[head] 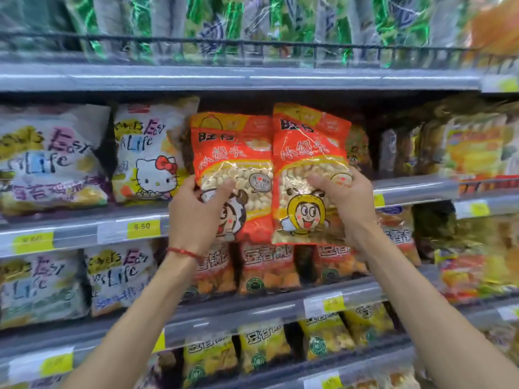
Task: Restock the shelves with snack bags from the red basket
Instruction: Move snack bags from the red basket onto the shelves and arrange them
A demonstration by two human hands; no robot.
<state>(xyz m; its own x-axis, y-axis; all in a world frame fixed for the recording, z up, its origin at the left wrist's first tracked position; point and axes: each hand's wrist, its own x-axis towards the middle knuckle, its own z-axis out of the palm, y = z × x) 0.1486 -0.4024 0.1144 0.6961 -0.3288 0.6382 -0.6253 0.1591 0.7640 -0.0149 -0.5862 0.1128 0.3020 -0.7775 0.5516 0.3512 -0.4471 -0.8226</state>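
In the middle of the frame two red-orange snack bags are held up side by side in front of the middle shelf [415,189], their inner edges touching or overlapping slightly. The left hand [193,217] grips the left snack bag [230,153] by its lower left part, thumb laid across the clear window on the front and the other fingers [190,183] wrapped round the bag's left edge. A red string bracelet [182,251] sits on that wrist. The right hand [348,203] holds the right snack bag [309,147] the same way from its right side, thumb on the front and fingers curled round the right edge. The right bag stands a little higher than the left one. Left of the bags, white Hello Kitty bags [148,158] stand on the same shelf above a yellow price tag [141,227] reading 5.50. Below the hands, orange bags [266,270] fill the next shelf down, with yellow bags [264,352] under those. Green and clear packs [233,23] line the top of the frame behind a black wire rail [168,42].
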